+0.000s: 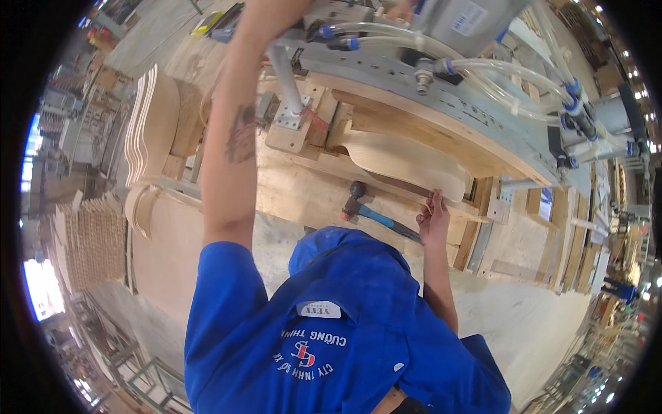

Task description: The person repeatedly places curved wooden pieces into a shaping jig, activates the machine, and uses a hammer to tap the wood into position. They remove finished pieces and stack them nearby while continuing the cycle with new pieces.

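Note:
A pale, curved plywood panel (403,160) lies in the wooden jig under the press, its near edge facing me. My right hand (433,215) is at the panel's near right end, fingers closed together on its edge. My left arm reaches far forward, and my left hand (279,15) is beside the press frame at the top. That hand is cut off by the picture's upper border, so its fingers are hidden. Between my arms a hammer (376,215) with a dark head and blue handle rests on the bench, close to my right hand.
The grey press beam (441,93) carries clear air hoses (507,65) and a metal cylinder (469,24) above the jig. Curved plywood pieces (150,124) stand stacked at the left. Farther left is a stack of wood (89,241). Wooden blocks (545,207) sit at the right.

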Demonstrator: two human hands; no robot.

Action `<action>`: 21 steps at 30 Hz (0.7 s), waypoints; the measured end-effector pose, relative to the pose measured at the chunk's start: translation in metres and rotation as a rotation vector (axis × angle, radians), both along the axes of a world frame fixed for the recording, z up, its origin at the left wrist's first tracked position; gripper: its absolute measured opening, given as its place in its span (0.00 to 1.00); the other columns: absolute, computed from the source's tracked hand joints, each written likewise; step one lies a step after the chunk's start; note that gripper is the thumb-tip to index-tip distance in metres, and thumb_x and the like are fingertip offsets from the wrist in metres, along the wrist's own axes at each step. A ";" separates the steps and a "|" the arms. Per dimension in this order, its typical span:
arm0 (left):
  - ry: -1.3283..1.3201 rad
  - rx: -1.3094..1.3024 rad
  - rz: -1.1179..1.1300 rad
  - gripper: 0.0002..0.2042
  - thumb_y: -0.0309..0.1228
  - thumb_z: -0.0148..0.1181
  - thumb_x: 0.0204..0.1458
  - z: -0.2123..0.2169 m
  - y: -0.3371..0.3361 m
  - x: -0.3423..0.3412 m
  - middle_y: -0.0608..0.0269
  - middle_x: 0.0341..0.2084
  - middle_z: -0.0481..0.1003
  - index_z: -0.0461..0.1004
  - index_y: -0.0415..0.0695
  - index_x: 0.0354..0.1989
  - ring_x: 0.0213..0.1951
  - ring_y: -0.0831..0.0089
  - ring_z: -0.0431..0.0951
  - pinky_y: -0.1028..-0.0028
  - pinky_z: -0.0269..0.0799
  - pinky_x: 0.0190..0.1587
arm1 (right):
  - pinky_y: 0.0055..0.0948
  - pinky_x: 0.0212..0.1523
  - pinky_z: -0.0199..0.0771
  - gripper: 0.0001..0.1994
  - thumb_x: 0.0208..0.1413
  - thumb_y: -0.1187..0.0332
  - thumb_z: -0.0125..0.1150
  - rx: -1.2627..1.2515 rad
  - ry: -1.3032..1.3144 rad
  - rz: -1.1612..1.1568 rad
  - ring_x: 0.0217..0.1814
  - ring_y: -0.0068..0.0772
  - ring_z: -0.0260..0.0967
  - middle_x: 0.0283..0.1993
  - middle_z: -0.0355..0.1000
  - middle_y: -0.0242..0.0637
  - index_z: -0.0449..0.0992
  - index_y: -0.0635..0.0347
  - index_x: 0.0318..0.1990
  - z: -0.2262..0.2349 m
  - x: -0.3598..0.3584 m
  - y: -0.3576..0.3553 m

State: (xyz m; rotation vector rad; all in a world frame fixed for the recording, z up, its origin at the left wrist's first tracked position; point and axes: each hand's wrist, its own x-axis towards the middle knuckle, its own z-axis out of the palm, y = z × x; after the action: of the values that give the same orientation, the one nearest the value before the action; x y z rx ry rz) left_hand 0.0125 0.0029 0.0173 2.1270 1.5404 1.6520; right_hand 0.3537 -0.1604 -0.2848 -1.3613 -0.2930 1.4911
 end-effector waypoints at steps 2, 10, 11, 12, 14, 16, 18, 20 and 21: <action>-0.083 0.126 0.001 0.13 0.31 0.44 0.61 -0.015 0.019 -0.006 0.55 0.29 0.79 0.73 0.38 0.44 0.35 0.68 0.78 0.71 0.70 0.41 | 0.18 0.22 0.56 0.15 0.59 0.50 0.61 -0.008 -0.022 0.009 0.28 0.15 0.60 0.28 0.63 0.21 0.72 0.50 0.41 -0.002 0.002 -0.003; -0.257 0.085 -0.172 0.14 0.35 0.45 0.62 -0.029 0.023 -0.026 0.59 0.33 0.79 0.72 0.37 0.44 0.36 0.72 0.76 0.73 0.69 0.41 | 0.20 0.26 0.61 0.15 0.60 0.50 0.58 0.051 -0.040 0.068 0.29 0.16 0.65 0.28 0.67 0.21 0.73 0.51 0.40 -0.011 -0.008 -0.012; -0.248 0.058 -0.178 0.15 0.37 0.46 0.62 -0.029 0.025 -0.028 0.60 0.33 0.79 0.72 0.37 0.44 0.36 0.73 0.75 0.73 0.69 0.40 | 0.21 0.28 0.62 0.15 0.60 0.51 0.59 0.066 -0.102 0.119 0.31 0.17 0.66 0.29 0.69 0.23 0.74 0.52 0.41 -0.019 -0.008 -0.017; -0.321 -0.033 -0.251 0.16 0.39 0.47 0.62 -0.026 0.024 -0.025 0.61 0.34 0.79 0.72 0.38 0.44 0.36 0.74 0.75 0.75 0.69 0.39 | 0.22 0.29 0.63 0.15 0.60 0.51 0.59 0.079 -0.166 0.166 0.32 0.18 0.67 0.30 0.70 0.24 0.74 0.52 0.42 -0.030 -0.007 -0.023; -0.473 -0.212 -0.400 0.17 0.42 0.48 0.62 -0.016 0.020 -0.017 0.63 0.34 0.79 0.72 0.39 0.44 0.36 0.77 0.74 0.77 0.68 0.38 | 0.28 0.32 0.67 0.15 0.57 0.54 0.61 0.247 -0.762 0.475 0.36 0.25 0.69 0.34 0.72 0.28 0.74 0.54 0.44 -0.074 0.001 -0.036; -0.475 -0.247 -0.400 0.17 0.43 0.48 0.63 -0.016 0.015 -0.022 0.64 0.34 0.79 0.73 0.40 0.44 0.36 0.79 0.73 0.79 0.68 0.37 | 0.35 0.35 0.69 0.17 0.54 0.56 0.63 0.471 -1.288 0.705 0.39 0.32 0.70 0.37 0.72 0.33 0.73 0.55 0.46 -0.077 -0.008 -0.045; -0.495 -0.288 -0.390 0.17 0.44 0.49 0.63 -0.016 0.013 -0.025 0.64 0.35 0.79 0.73 0.41 0.44 0.35 0.81 0.73 0.80 0.67 0.36 | 0.42 0.40 0.70 0.19 0.51 0.57 0.65 0.749 -1.759 0.795 0.41 0.41 0.70 0.39 0.72 0.37 0.73 0.55 0.47 -0.080 -0.013 -0.062; -0.530 -0.335 -0.369 0.17 0.44 0.49 0.62 -0.015 0.015 -0.023 0.64 0.35 0.79 0.73 0.41 0.43 0.34 0.82 0.72 0.81 0.67 0.36 | 0.45 0.44 0.69 0.19 0.49 0.57 0.65 0.639 -1.741 0.895 0.42 0.45 0.70 0.41 0.72 0.38 0.74 0.54 0.47 -0.087 -0.020 -0.064; -0.539 -0.320 -0.395 0.18 0.44 0.49 0.62 -0.016 0.013 -0.024 0.64 0.34 0.78 0.73 0.41 0.44 0.34 0.83 0.72 0.81 0.67 0.36 | 0.47 0.46 0.69 0.19 0.48 0.57 0.66 0.598 -1.731 0.951 0.43 0.48 0.70 0.41 0.72 0.38 0.74 0.53 0.47 -0.089 -0.022 -0.064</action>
State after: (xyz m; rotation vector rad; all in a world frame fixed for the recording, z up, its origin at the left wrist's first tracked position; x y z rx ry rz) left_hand -0.0120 0.0162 0.0012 1.5254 1.0541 1.5357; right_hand 0.3320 -0.2242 -0.3734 -1.6844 -2.4567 0.2605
